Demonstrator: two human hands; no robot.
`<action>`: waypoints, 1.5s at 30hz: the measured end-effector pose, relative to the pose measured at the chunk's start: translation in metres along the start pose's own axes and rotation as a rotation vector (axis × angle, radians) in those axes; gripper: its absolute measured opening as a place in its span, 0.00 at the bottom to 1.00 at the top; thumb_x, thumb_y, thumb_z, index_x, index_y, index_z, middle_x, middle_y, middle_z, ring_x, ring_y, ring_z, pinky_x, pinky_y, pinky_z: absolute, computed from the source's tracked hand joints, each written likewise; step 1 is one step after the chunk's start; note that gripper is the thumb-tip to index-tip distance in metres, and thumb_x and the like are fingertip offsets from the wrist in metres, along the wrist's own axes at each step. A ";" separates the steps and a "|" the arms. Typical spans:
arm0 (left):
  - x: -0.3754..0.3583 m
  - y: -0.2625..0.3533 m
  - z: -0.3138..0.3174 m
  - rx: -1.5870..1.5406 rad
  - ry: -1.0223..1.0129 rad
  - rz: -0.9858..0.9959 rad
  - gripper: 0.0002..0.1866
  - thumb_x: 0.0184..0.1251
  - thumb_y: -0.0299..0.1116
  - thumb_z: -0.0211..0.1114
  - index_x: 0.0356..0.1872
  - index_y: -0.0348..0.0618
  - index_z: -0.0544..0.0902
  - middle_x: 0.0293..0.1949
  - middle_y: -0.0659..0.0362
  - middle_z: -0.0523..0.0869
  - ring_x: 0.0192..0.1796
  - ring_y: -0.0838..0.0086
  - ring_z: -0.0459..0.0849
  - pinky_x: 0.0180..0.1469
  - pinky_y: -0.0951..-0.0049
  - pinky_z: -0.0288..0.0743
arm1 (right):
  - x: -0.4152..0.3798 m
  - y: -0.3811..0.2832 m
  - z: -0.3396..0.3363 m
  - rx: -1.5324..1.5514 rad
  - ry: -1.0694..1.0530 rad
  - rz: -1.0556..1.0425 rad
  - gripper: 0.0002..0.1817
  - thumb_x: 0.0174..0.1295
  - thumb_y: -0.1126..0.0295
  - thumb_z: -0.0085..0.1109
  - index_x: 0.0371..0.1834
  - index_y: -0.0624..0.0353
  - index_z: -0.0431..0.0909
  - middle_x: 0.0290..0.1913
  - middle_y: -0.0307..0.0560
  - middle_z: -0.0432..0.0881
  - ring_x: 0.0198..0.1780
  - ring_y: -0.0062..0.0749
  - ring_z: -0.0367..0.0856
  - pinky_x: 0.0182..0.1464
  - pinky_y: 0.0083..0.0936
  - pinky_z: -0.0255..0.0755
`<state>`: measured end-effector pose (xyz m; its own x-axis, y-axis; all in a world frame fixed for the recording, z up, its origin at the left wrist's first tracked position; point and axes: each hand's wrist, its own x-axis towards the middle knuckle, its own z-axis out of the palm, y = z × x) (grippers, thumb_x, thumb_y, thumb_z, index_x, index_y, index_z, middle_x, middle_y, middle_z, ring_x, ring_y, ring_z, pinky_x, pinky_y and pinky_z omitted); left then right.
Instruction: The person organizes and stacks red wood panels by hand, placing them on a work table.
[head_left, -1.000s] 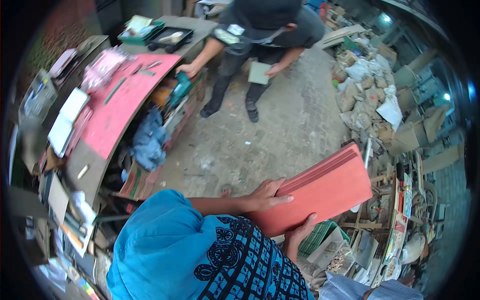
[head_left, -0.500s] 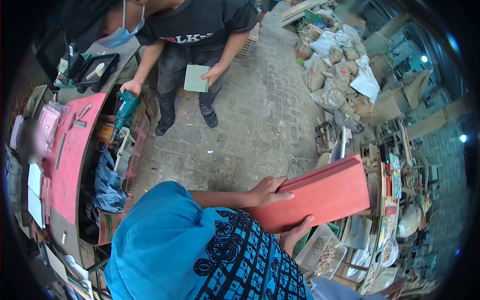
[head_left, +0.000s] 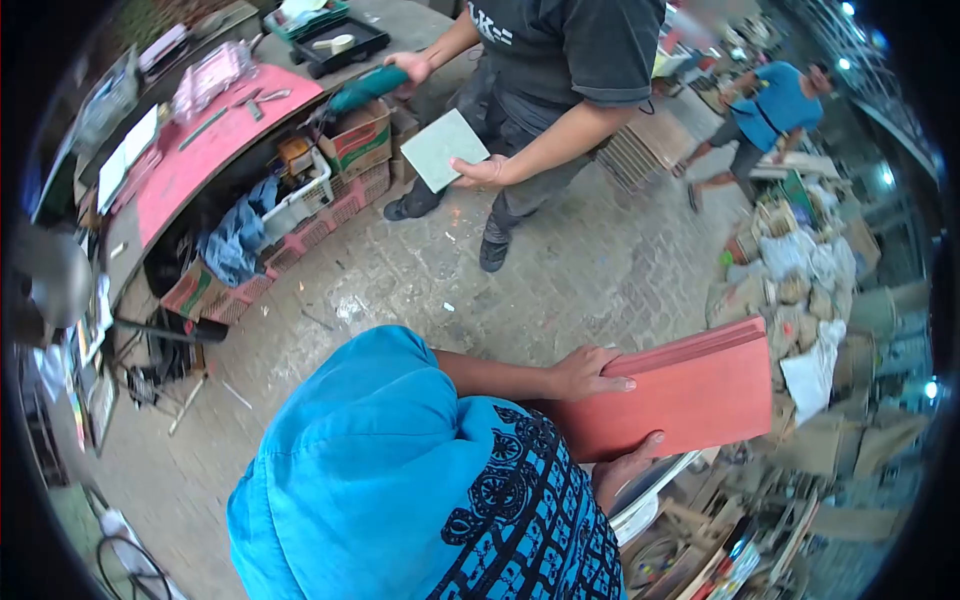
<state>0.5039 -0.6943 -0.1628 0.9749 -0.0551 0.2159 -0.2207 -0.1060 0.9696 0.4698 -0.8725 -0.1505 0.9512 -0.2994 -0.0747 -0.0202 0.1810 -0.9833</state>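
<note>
Both my hands grip a thick stack of flat red boards, with layered edges showing along its upper side. My left hand is closed over the upper edge, thumb lying on the broad face. On the lower edge is my right hand, its thumb against the face and its other fingers mostly hidden behind the boards. My blue garment with black patterning fills the lower middle and covers part of the stack's near end.
A co-worker stands ahead with a green power tool and a pale green slab. A pink-topped bench curves along the left, above a crate. Sacks are piled at right; another person is farther back.
My view has turned, so the bench and co-worker appear farther right. The co-worker's green tool now points left, away from the crate. Another person has come into view. My hands keep their hold.
</note>
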 end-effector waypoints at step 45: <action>0.707 -0.259 -0.220 -0.379 0.547 -0.200 0.24 0.69 0.48 0.52 0.43 0.31 0.79 0.38 0.56 0.83 0.41 0.77 0.79 0.45 0.75 0.71 | 0.767 0.080 0.460 -0.420 -0.519 0.024 0.30 0.69 0.48 0.42 0.46 0.69 0.76 0.41 0.54 0.82 0.43 0.35 0.78 0.49 0.32 0.69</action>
<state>1.2571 -0.4878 -0.2362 0.8929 0.4485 -0.0408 -0.1060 0.2973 0.9489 1.3396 -0.6568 -0.2104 0.9716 0.2088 -0.1111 -0.0618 -0.2293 -0.9714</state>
